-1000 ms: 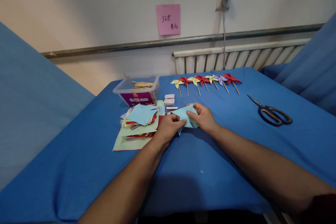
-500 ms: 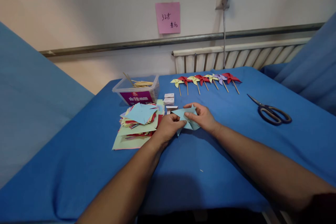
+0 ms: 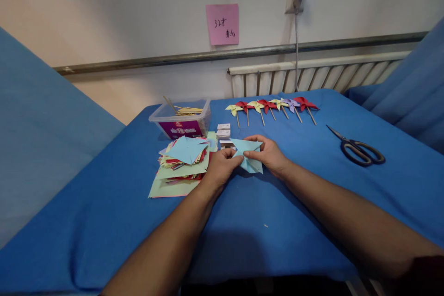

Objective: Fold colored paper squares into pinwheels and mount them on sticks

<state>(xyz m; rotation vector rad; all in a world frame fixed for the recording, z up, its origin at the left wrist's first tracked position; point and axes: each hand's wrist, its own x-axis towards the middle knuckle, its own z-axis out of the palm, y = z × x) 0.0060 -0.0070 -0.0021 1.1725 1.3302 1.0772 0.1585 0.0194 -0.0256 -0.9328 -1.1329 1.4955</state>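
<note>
A light blue paper piece [image 3: 248, 155], cut and partly folded, is held between both hands just above the blue table cover [image 3: 263, 222]. My left hand [image 3: 219, 167] pinches its left edge. My right hand [image 3: 268, 154] grips its right side, thumb on top. Left of my left hand lies a stack of coloured paper squares [image 3: 182, 159] with a light blue one on top.
A row of finished paper pinwheels on sticks [image 3: 272, 107] lies at the back. A clear box of wooden sticks [image 3: 182, 118] stands back left, small white blocks [image 3: 224, 132] beside it. Black scissors [image 3: 359, 149] lie at the right. A radiator [image 3: 312, 76] runs along the wall.
The blue paper has been turned and folded further between the fingers; its points now stick out to the upper right and lower right. Both hands stayed in place.
</note>
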